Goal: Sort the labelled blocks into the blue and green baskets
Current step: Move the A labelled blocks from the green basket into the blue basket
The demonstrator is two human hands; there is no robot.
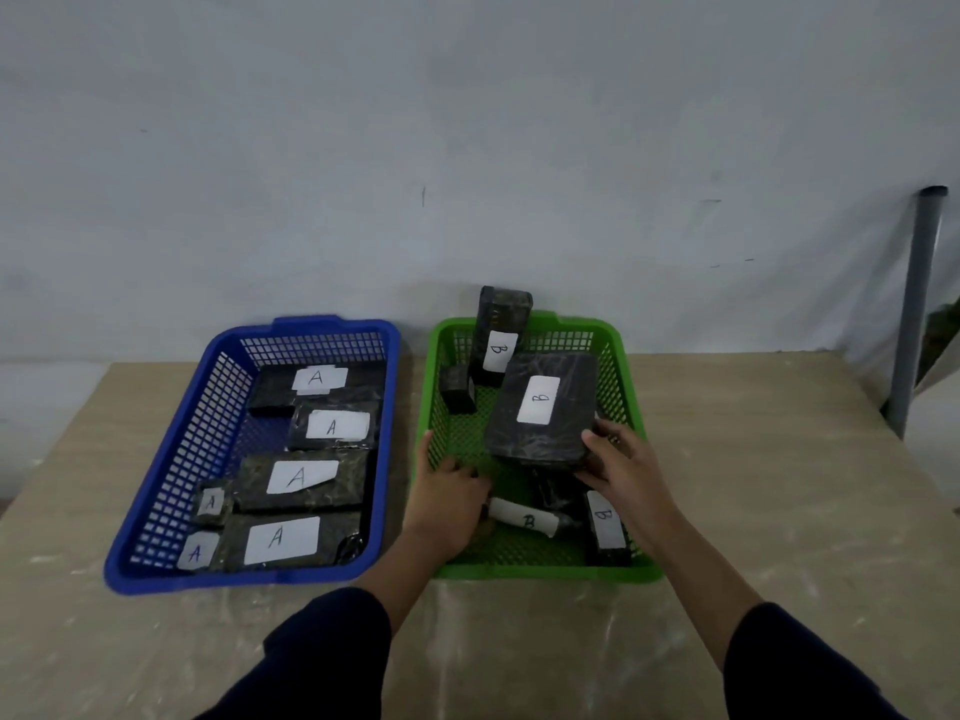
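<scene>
The right hand [621, 472] has its grip curled on the big flat black B block [543, 407], which could slip onto the white roll [524, 518] below, while the left hand's [447, 491] grip is hidden.

Inside the green basket [535, 571], open floor is showing at the left centre and along the near edge. A large flat block [540, 407] is taking up the right middle, an upright block [501, 335] is standing at the far wall, and a tube [524, 518] is lying across the near part.
</scene>
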